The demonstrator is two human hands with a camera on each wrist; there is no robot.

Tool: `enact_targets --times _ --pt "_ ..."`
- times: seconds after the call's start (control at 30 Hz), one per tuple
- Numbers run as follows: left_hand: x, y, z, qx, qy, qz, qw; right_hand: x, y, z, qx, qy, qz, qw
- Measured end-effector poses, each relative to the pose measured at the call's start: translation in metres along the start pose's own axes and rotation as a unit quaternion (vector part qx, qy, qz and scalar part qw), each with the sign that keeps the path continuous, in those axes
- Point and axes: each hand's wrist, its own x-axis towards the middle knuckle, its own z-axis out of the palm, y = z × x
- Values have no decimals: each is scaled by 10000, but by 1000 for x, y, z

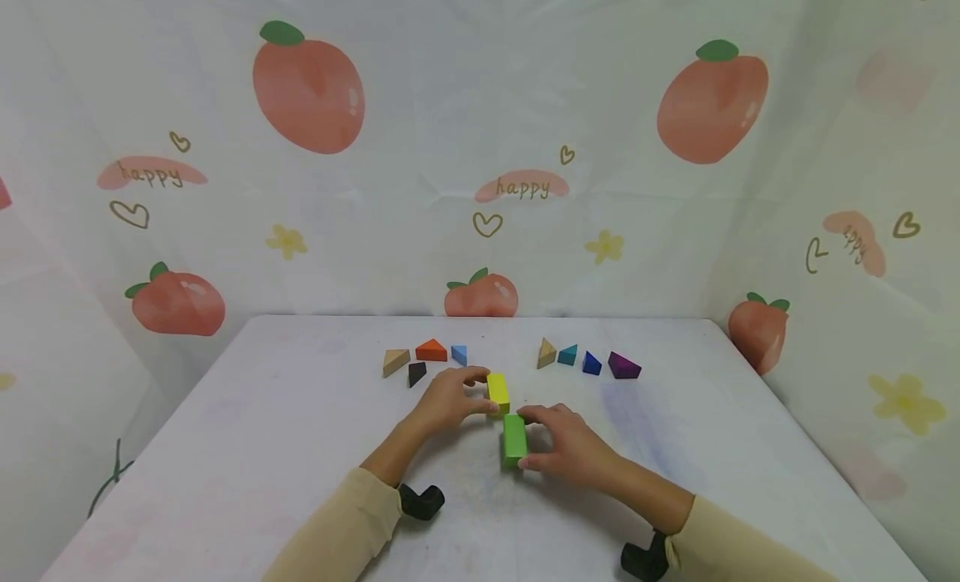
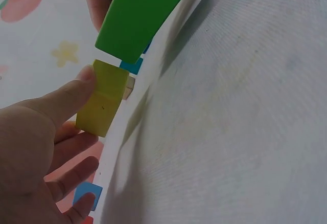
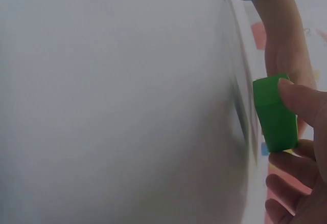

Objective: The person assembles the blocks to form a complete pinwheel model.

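My left hand [image 1: 450, 397] pinches a yellow block [image 1: 498, 392] by its two ends, between thumb and fingers. Just nearer and slightly right, my right hand [image 1: 566, 444] holds a green block [image 1: 514, 439] the same way, thumb at the near end and fingertips at the far end. The two blocks stand close together at mid-table, the green one's far end beside the yellow one's near end. In the left wrist view the green block [image 2: 140, 19] appears just above the yellow block [image 2: 103, 98]. The right wrist view shows the thumb pressed on the green block [image 3: 276, 112].
Behind the left hand lie a wooden triangle [image 1: 395, 362], a red-orange triangle [image 1: 431, 351], a black piece [image 1: 417, 373] and a light blue piece [image 1: 460, 353]. At back right are a wooden triangle [image 1: 547, 353], teal [image 1: 567, 354], blue [image 1: 592, 363] and purple [image 1: 624, 365] blocks. A printed curtain [image 1: 420, 232] hangs behind.
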Motion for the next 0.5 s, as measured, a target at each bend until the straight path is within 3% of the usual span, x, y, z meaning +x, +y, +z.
enact_targets --times 0.5 --pt "-4 1 -1 99 -104 119 9998 7 3 -1 239 -163 -17 9996"
